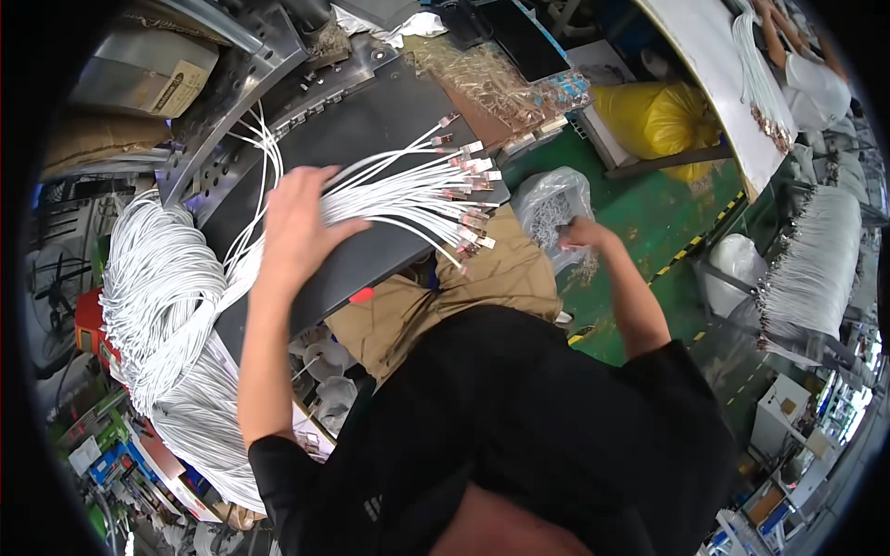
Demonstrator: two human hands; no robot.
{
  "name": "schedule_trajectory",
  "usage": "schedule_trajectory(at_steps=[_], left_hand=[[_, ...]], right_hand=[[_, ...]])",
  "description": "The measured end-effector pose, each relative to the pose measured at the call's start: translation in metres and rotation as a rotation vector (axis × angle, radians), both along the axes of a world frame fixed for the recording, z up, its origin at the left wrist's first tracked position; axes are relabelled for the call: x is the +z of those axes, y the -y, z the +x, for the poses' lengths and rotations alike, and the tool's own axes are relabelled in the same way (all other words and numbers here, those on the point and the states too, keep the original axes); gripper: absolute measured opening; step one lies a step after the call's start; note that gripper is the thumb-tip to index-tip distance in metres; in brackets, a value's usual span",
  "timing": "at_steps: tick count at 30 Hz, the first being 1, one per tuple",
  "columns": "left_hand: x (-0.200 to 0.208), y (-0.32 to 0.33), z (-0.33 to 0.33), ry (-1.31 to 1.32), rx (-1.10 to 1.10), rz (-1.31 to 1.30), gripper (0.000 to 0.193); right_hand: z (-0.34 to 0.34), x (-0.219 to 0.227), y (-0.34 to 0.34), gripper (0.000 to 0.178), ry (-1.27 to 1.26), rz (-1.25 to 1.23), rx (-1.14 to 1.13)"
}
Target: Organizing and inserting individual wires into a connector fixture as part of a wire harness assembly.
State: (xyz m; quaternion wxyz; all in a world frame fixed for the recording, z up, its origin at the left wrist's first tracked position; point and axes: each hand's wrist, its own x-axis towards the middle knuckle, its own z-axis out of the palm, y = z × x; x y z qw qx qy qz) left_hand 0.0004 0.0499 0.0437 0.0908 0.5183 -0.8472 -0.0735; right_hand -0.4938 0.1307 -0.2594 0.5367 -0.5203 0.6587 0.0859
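Observation:
A bundle of white cables point(399, 195) with metal plug ends lies fanned out across the dark tabletop point(306, 287). Over its near part my left hand point(298, 222) is wrapped, fingers on the far side and thumb stretched along the near side. The plugs point(473, 199) point to the right, past the table edge. On my right, my right hand point(584, 234) is at the mouth of a clear plastic bag point(565, 185) of small whitish pieces. Its fingers are curled together; what they hold, if anything, is too small to tell.
A thick coil of white cable point(158, 287) hangs at the left. A perforated metal machine frame point(241, 102) stands at the back left. A yellow sack point(658, 120) sits on the green floor point(612, 306). Racked white cables point(816, 264) and another person point(811, 83) are at the right.

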Motion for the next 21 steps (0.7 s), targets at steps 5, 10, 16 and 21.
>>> schedule_trajectory(at_steps=[5, 10, 16, 21], left_hand=[[-0.016, 0.009, -0.059, -0.162, -0.137, 0.057, 0.053], [-0.034, -0.017, -0.051, -0.232, -0.064, -0.106, 0.045], [-0.017, -0.018, -0.027, -0.170, 0.066, -0.154, 0.045], [-0.001, -0.021, 0.059, -0.025, 0.197, 0.017, 0.039]], right_hand=[[-0.009, -0.128, -0.031, 0.035, -0.302, -0.831, -0.586], [0.042, 0.007, 0.015, 0.024, 0.123, -0.883, -0.818], [0.178, 0.274, 0.056, 0.026, 0.320, -1.397, 0.070], [0.229, 0.290, 0.088, 0.059, 0.058, -1.299, 0.638]])
